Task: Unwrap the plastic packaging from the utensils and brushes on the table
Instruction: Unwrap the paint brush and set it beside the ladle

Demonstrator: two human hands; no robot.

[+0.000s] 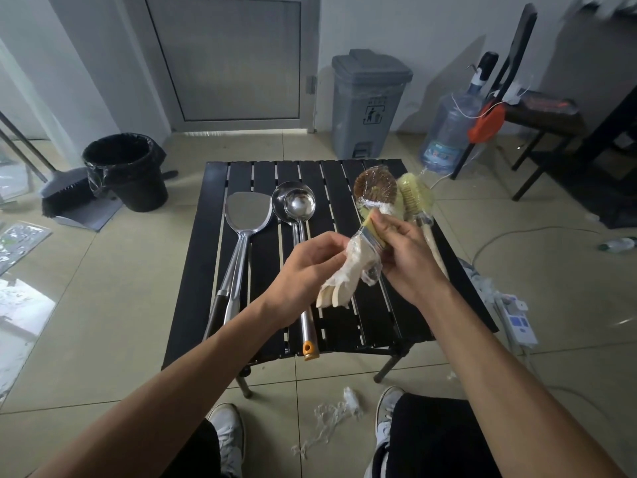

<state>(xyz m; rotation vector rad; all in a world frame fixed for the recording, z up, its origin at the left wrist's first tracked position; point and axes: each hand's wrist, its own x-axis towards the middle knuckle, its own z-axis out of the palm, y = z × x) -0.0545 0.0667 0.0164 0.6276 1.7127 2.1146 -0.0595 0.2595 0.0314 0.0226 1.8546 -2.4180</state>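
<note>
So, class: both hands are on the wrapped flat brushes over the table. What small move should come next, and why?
Probably the left hand should pull the plastic film down off the wooden handles while the right hand holds the flat brushes steady at the metal band. The film is bunched round the handles, whose ends poke out bare.

Left of table [339, 188] taken by spatula [246, 210] and ladles [298, 203], slats beside open
</note>
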